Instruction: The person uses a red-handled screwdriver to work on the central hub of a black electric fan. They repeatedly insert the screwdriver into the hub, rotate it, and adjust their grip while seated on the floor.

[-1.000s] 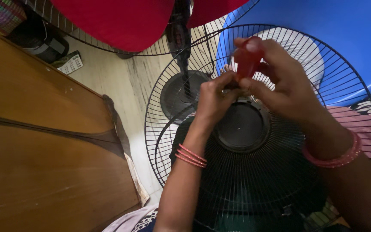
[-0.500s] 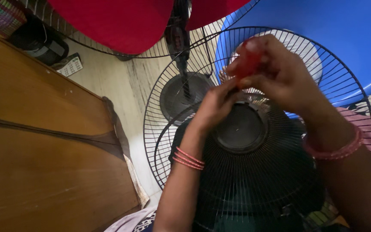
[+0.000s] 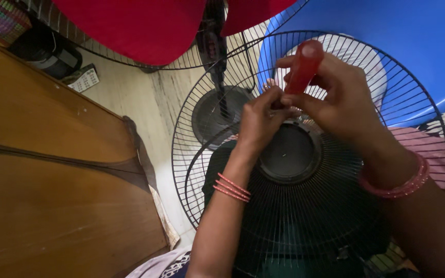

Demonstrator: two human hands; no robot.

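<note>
My right hand (image 3: pixel 338 103) grips a red-handled screwdriver (image 3: pixel 303 66), its handle pointing up and away. My left hand (image 3: pixel 260 117) is pinched at the lower end of the tool, fingers closed around its shaft or tip, which is hidden. Both hands hover just above the black round hub (image 3: pixel 290 153) of a black wire fan guard (image 3: pixel 284 221) that lies across my lap. Red bangles circle both wrists.
A standing fan with red blades (image 3: pixel 140 25), its black pole and round base (image 3: pixel 217 116) stand on the pale floor. A blue tub (image 3: pixel 387 36) sits at upper right. A brown wooden furniture panel (image 3: pixel 42 180) fills the left. A small remote (image 3: pixel 82 80) lies on the floor.
The screwdriver has tilted more upright and lifted slightly. My left hand has moved up to its lower end. Both hands stay over the guard's hub.
</note>
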